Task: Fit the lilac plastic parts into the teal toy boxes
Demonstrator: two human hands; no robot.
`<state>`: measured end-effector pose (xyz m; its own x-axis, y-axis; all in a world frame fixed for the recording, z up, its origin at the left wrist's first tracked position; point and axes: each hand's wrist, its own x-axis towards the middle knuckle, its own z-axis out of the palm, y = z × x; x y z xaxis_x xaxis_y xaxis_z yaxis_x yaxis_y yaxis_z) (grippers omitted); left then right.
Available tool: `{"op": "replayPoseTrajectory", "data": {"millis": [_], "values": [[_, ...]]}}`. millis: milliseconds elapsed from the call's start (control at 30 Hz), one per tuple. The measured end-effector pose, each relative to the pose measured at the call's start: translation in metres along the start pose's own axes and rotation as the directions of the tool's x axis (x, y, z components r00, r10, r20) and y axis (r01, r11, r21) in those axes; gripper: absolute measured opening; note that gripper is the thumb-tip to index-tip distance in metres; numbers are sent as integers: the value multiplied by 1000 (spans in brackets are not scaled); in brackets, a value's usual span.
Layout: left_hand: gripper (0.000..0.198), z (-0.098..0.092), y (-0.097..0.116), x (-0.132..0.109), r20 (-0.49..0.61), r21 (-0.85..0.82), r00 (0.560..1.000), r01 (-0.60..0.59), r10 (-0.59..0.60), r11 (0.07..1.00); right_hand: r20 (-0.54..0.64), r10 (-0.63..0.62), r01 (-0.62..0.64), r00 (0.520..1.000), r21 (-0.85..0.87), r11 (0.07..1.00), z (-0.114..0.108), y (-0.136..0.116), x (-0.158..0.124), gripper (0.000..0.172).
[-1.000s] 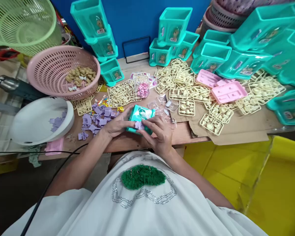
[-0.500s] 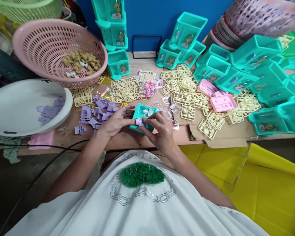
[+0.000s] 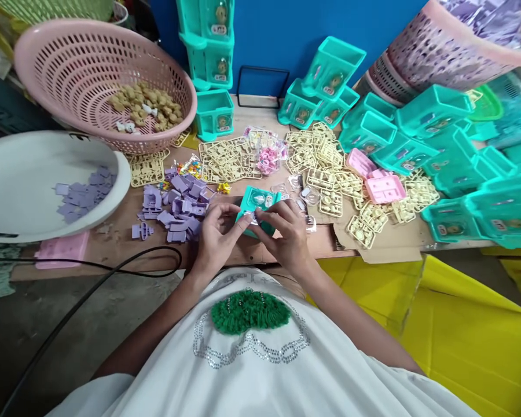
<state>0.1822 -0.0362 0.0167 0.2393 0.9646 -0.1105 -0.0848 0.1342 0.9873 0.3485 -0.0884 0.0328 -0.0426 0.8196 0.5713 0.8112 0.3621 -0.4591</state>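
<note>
A teal plastic box (image 3: pixel 248 202) with a clear dome and a small label on its face lies between my hands at the table's front edge. My left hand (image 3: pixel 217 234) is closed on its left side, the thumb reaching over to a small lavender plastic piece (image 3: pixel 253 219). That piece lies against the near part of the box face, mostly covered by fingertips. Thumb and forefinger of my right hand (image 3: pixel 289 234) pinch it from the right. Left of my hands is a pile of lavender plastic parts (image 3: pixel 184 197).
Cream part frames (image 3: pixel 230 159) and pink trays (image 3: pixel 385 189) lie behind and to the right. Teal boxes (image 3: pixel 434 110) stand stacked at the right and back. A pink basket (image 3: pixel 61 63) and a white basin (image 3: pixel 17 185) occupy the left. A black cable (image 3: pixel 99 284) crosses the front left.
My left hand has drawn in, its thumb now pressing at the lavender piece from the near left. The piece has shifted slightly right and is more covered. The camera view has shifted a little.
</note>
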Motion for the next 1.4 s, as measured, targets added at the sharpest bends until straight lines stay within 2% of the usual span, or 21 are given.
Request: {"op": "replayPoseTrajectory", "data": {"millis": [133, 267, 467, 667, 833, 933, 1033, 1133, 1267, 1400], "values": [[26, 0, -6, 3, 13, 128, 997, -77, 76, 989, -20, 1, -1, 1000, 3, 1000, 3, 0, -3, 12], [26, 2, -9, 3, 18, 135, 997, -72, 71, 988, -52, 2, -2, 999, 8, 1000, 6, 2, -6, 16], [33, 7, -5, -6, -92, 136, 983, -148, 161, 980, -76, 16, -14, 997, 22, 1000, 9, 3, -9, 19], [26, 10, 0, -11, -68, 168, 981, -167, 180, 971, -114, -21, 25, 993, 37, 999, 12, -2, -9, 24], [21, 6, -2, -9, -41, 128, 988, -145, 152, 981, 22, -27, 27, 999, -4, 1000, -5, -5, -8, 23], [20, 0, 1, -6, 43, 102, 994, -104, 100, 989, 114, -56, 56, 992, 0, 998, -22, -6, -10, 27], [18, -5, 4, -3, 127, 87, 991, -58, 47, 995, 151, -60, 52, 987, 52, 997, -37, -5, -10, 24], [17, -7, 4, -2, 149, 67, 989, -34, 24, 997, 160, -126, 102, 979, 153, 983, -46, -1, -7, 21], [19, -7, 4, -1, 153, 62, 988, -18, 8, 998, 244, -226, 189, 943, 164, 968, -51, 8, -3, 27], [22, -3, 4, -5, 136, 52, 991, -16, 9, 999, 334, -291, 261, 897, 133, 956, -52, 10, 1, 25]]}}
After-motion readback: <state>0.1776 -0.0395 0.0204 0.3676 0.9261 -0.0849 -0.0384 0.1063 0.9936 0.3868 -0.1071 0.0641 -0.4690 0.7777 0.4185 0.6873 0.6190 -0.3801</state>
